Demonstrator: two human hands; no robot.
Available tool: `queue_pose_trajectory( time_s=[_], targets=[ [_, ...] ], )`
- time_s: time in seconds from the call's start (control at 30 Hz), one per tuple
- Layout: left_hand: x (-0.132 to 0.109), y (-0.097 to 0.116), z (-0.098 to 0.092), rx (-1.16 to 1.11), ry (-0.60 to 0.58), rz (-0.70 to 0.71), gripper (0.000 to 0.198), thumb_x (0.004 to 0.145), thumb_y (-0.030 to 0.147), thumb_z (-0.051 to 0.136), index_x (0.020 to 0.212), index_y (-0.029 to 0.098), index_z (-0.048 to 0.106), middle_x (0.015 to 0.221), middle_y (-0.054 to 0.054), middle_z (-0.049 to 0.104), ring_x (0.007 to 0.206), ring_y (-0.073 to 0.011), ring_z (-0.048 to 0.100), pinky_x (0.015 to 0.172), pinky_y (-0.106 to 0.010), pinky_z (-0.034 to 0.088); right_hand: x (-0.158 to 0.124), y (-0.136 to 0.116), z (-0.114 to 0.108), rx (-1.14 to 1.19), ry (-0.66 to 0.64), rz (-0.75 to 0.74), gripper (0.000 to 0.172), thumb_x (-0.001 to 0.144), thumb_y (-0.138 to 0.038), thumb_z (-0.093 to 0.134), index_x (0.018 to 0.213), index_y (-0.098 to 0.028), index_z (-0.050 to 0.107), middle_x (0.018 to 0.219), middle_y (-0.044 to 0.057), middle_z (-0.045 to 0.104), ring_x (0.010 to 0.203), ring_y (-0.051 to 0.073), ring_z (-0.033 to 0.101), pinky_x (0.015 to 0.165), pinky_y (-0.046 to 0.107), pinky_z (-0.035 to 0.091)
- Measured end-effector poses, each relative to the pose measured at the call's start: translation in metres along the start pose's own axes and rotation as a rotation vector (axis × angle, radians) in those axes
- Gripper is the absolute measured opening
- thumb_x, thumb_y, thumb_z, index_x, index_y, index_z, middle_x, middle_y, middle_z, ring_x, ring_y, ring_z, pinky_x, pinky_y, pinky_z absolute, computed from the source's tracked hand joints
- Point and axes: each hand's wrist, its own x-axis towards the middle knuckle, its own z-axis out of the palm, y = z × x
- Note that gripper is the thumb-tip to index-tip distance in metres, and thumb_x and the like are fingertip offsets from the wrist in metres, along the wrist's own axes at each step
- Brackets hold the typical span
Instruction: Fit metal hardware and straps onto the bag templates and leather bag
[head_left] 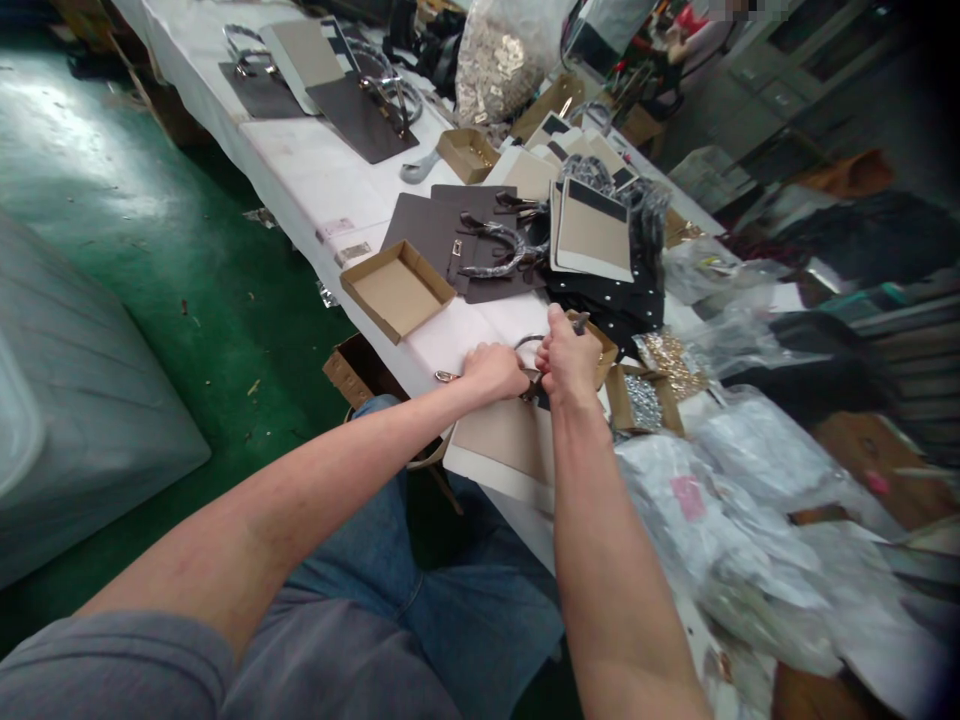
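Observation:
My left hand is closed at the edge of a beige bag panel, around what looks like a bag handle. A shiny metal fitting pokes out to its left. Close beside it, my right hand makes a fist around a dark hand tool; only its ends show, so its exact kind is hidden. The tool's lower end meets the work by my left fingers. Just beyond my right hand stand a cardboard box and a box of silvery small parts.
An open cardboard tray lies left of my hands. Behind it are dark panels with wrapped handles and stacked beige panels. Plastic bags crowd the right side. A large grey bin stands across the green floor.

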Motion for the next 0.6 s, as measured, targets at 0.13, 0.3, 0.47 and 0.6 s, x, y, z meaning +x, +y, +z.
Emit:
queue_pose_trajectory(
  time_s=[0.13,0.3,0.47,0.6],
  targets=[
    [0.0,0.001,0.001,0.023,0.011,0.013,0.036,0.094,0.034,0.074,0.123,0.026,0.093,0.128,-0.015,0.086,0.134,-0.0385,0.073,0.11,-0.043,0.059,-0.022,-0.001,0.003,0.037,0.146,-0.228,0.056,0.098,-0.058,0.087,0.08,-0.031,0.042,0.054,-0.01,0.044,0.041,0.008,0.04,0.03,0.019,0.032],
    [0.002,-0.001,0.001,0.024,0.006,0.013,0.036,0.094,0.036,0.074,0.123,0.025,0.092,0.132,-0.016,0.086,0.135,-0.038,0.072,0.111,-0.043,0.059,-0.041,0.0,0.003,0.044,0.193,-0.335,0.054,0.1,-0.06,0.084,0.08,-0.03,0.044,0.055,-0.009,0.043,0.04,0.009,0.042,0.031,0.021,0.034],
    [0.007,-0.005,0.005,0.014,0.004,0.011,0.043,0.095,0.034,0.076,0.135,0.028,0.089,0.139,-0.014,0.084,0.137,-0.0365,0.071,0.112,-0.042,0.058,-0.056,0.008,0.003,-0.015,0.258,-0.469,0.057,0.103,-0.068,0.077,0.079,-0.03,0.041,0.059,-0.006,0.046,0.042,0.011,0.046,0.034,0.026,0.039],
    [0.011,-0.007,0.009,0.018,0.011,0.028,0.042,0.095,0.035,0.076,0.135,0.027,0.089,0.139,-0.015,0.083,0.136,-0.0375,0.071,0.112,-0.044,0.058,-0.067,0.019,0.002,-0.059,0.327,-0.577,0.058,0.108,-0.07,0.068,0.075,-0.03,0.043,0.059,-0.004,0.045,0.044,0.013,0.048,0.037,0.028,0.044]
  ],
)
